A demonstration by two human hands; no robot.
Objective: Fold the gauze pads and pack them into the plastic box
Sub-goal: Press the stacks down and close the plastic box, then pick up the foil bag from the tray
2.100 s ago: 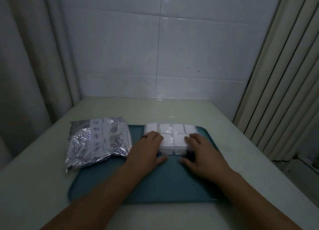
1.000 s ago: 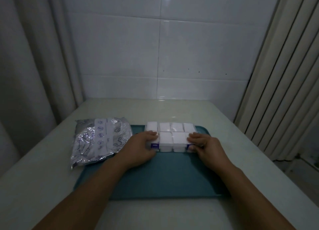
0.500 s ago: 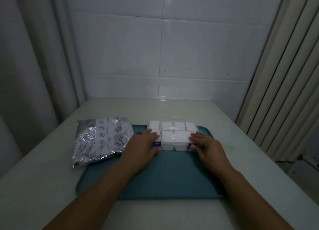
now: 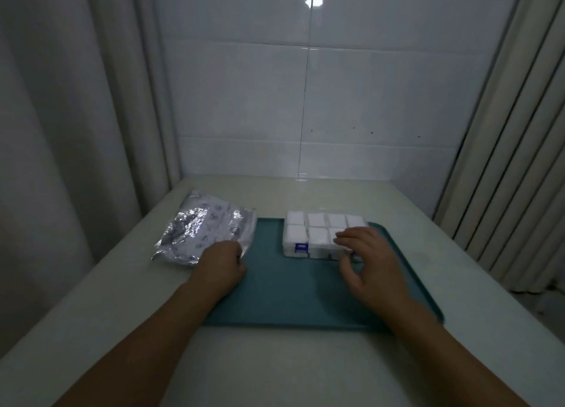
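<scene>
The clear plastic box (image 4: 305,237) sits at the far edge of the teal tray (image 4: 275,287), its compartments filled with white folded gauze pads (image 4: 318,228). A blue latch (image 4: 301,248) shows on its front wall. My right hand (image 4: 371,263) lies with fingers spread on the box's right end, the thumb apart in front of it. My left hand (image 4: 223,266) is off the box, at the near right corner of the silver foil pack (image 4: 201,234). Its fingers curl against that corner, and the back of the hand hides the grip.
The foil pack lies on the pale table (image 4: 275,361), left of the tray, overlapping the tray's left rim. A tiled wall (image 4: 305,101) stands behind. Curtains hang at the left (image 4: 61,131) and right (image 4: 504,162) of the table.
My left hand left the box's left end and moved left to the foil pack's corner. My right hand stays on the box's right end. The view shifted slightly.
</scene>
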